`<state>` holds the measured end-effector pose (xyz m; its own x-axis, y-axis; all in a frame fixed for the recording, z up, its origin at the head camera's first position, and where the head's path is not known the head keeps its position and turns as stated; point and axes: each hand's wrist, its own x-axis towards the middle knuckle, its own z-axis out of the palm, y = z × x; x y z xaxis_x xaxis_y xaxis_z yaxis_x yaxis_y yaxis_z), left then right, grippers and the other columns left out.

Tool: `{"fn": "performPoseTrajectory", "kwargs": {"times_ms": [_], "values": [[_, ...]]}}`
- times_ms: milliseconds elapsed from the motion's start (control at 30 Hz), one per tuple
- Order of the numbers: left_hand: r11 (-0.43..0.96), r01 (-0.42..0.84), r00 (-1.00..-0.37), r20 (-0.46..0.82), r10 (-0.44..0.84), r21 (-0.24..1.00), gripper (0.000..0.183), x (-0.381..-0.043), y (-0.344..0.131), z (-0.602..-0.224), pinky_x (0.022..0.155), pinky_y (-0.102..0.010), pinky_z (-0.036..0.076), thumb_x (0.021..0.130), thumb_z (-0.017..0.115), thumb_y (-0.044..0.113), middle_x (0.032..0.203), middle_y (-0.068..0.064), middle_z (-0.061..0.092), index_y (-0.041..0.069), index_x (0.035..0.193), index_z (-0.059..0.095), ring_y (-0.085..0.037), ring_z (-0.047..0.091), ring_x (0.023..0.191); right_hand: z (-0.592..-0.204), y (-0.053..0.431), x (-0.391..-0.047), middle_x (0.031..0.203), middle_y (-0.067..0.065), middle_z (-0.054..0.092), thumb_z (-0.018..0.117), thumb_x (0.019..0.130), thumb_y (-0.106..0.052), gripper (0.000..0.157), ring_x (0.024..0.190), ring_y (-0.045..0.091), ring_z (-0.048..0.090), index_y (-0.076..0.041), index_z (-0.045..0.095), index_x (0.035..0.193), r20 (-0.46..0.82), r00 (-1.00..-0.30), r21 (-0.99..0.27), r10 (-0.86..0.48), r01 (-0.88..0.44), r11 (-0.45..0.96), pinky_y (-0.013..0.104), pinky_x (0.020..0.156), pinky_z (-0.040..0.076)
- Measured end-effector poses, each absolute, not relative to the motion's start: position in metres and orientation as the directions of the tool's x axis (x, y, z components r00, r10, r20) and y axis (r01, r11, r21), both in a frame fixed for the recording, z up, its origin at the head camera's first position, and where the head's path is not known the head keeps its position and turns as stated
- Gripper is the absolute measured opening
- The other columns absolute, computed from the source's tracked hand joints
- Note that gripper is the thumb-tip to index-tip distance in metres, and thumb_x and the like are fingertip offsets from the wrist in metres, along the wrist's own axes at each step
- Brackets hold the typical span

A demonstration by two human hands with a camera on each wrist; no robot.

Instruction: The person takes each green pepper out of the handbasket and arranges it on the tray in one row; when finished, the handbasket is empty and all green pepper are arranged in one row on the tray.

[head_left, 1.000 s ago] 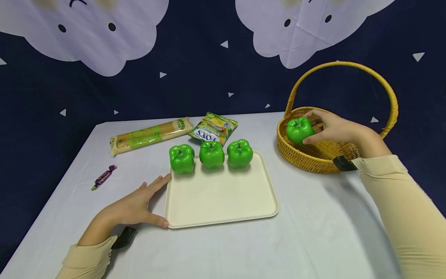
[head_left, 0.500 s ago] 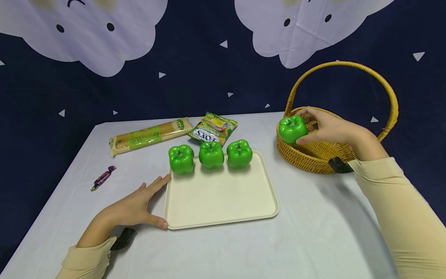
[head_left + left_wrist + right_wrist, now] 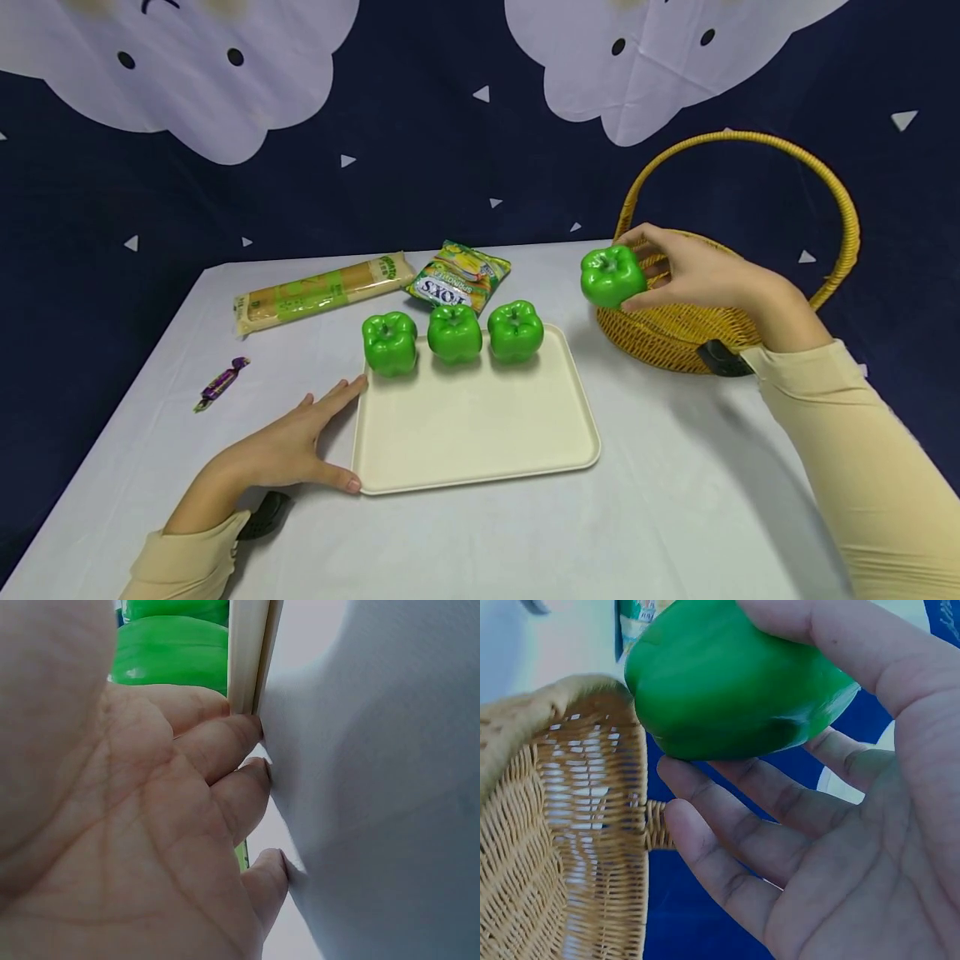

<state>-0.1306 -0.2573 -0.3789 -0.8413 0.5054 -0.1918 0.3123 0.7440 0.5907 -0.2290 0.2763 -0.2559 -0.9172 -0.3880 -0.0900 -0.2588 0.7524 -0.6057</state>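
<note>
My right hand (image 3: 697,271) holds a green bell pepper (image 3: 612,277) between thumb and fingers, up at the left rim of a wicker basket (image 3: 660,342). In the right wrist view the pepper (image 3: 720,682) sits against the fingertips, with the basket wall beside it. My left hand (image 3: 288,442) lies with spread fingers, thumb and fingertips touching the left edge of a cream tray (image 3: 480,425). Along the tray's far edge stand three more green bell peppers: a left one (image 3: 390,343), a middle one (image 3: 455,333) and a right one (image 3: 516,332).
Behind the tray lie a long yellow-green food packet (image 3: 322,292) and a green snack bag (image 3: 459,277). A purple-wrapped candy (image 3: 222,384) is on the white table (image 3: 525,542) at the left. The basket's tall handle (image 3: 750,137) arches above it.
My right hand has carried the bell pepper from inside the basket leftward and slightly up, to its left rim. The left hand and the tray stay in place.
</note>
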Motion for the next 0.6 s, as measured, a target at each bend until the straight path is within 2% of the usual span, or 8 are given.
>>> {"fn": "performPoseTrajectory", "kwargs": {"times_ms": [133,367,600], "values": [[0.741,0.312,-0.841,-0.189,0.506,0.595,0.141,-0.131,-0.258,-0.380,0.128,-0.079,0.007,0.064,0.098,0.056,0.176,-0.027,0.023,0.011,0.173,0.019,-0.053,0.018,0.163,-0.256,0.269,-0.227,0.149,0.017,0.057,0.091,0.088,-0.022,0.081,0.131,0.039,0.065,-0.013,0.045,0.154,-0.096,-0.910,-0.622,-0.404,-0.262,0.738,0.057,0.110,0.057],[0.737,0.310,-0.841,-0.189,0.508,0.601,0.141,-0.131,-0.259,-0.381,0.128,-0.079,0.007,0.064,0.098,0.056,0.176,-0.027,0.023,0.011,0.173,0.020,-0.053,0.018,0.163,-0.262,0.256,-0.228,0.145,0.016,0.063,0.092,0.087,-0.026,0.078,0.132,0.036,0.064,-0.015,0.049,0.150,-0.085,-0.894,-0.598,-0.440,-0.308,0.740,0.055,0.107,0.058],[0.732,0.318,-0.839,-0.181,0.513,0.603,0.141,-0.130,-0.258,-0.380,0.128,-0.079,0.007,0.065,0.098,0.056,0.177,-0.025,0.024,0.009,0.172,0.020,-0.052,0.017,0.164,-0.271,0.248,-0.233,0.137,0.012,0.068,0.094,0.084,-0.030,0.076,0.122,0.028,0.065,-0.017,0.053,0.147,-0.060,-0.889,-0.528,-0.453,-0.357,0.771,0.046,0.097,0.053]]}}
